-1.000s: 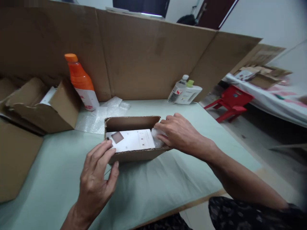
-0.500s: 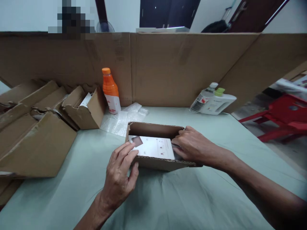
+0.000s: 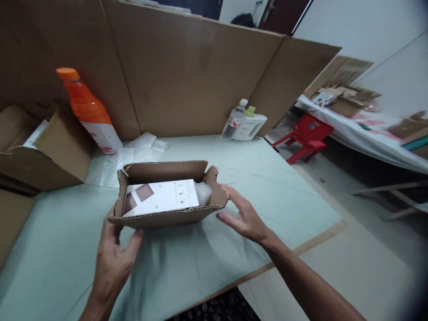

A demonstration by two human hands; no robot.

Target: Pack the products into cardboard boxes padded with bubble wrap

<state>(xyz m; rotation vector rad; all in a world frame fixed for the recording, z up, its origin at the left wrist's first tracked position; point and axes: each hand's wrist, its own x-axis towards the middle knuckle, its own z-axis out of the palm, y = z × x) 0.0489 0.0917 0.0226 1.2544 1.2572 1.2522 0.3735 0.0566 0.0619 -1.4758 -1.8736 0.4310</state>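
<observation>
An open cardboard box (image 3: 160,220) sits on the green cloth in front of me. Inside lies a white printed carton (image 3: 167,196) with brown squares on its top. Crumpled bubble wrap (image 3: 203,193) fills the gap at the carton's right end. My left hand (image 3: 115,254) grips the box's near left corner, its thumb in front and its fingers partly hidden by the left wall. At the opposite end, my right hand (image 3: 245,218) has thumb and fingers apart, with fingertips against the right wall's outside.
An orange bottle (image 3: 92,111) and flat bubble wrap (image 3: 133,156) are at back left, beside another open carton (image 3: 67,142). A clear bottle (image 3: 234,120) and a white jug (image 3: 250,127) stand by the cardboard screen (image 3: 187,71). Beyond the table edge is a red chair (image 3: 307,133).
My right hand has come out of the box to its right side, and bubble wrap shows there. My left hand has shifted to the left corner. The view has swung right.
</observation>
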